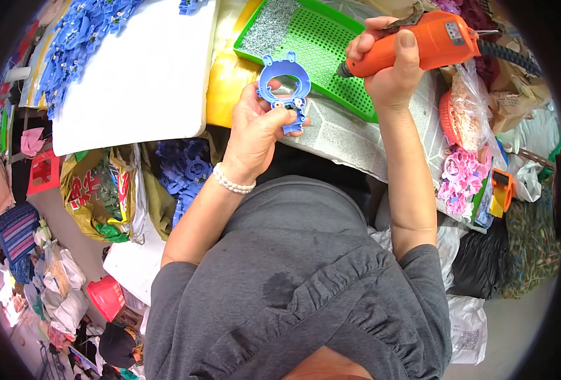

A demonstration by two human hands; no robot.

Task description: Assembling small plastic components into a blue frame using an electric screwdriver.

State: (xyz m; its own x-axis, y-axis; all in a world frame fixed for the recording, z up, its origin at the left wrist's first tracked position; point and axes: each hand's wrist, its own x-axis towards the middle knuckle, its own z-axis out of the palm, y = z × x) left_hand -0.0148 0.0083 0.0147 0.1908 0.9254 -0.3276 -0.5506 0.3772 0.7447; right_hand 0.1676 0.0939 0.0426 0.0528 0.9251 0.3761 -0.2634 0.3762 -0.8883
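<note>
My left hand [258, 130] grips a blue plastic part [285, 71] by its lower end, thumb pressed on top. The part has a round ring with small lugs and a narrower stem below. In my right hand [391, 69] is an orange electric screwdriver [429, 43], its dark tip pointing left over the green perforated tray [347, 98]. A gap separates the tip from the blue part. Small silver screws [269, 28] are heaped at the tray's far left end. A black cable [511, 57] runs off the tool to the right.
A white board [141, 76] at left carries a pile of blue parts [81, 38]. Yellow plastic wrapping [229, 88] lies beside the tray. More blue parts [185, 168] sit in a bag below. Pink parts [463, 174] and a red basket [448, 117] stand at right.
</note>
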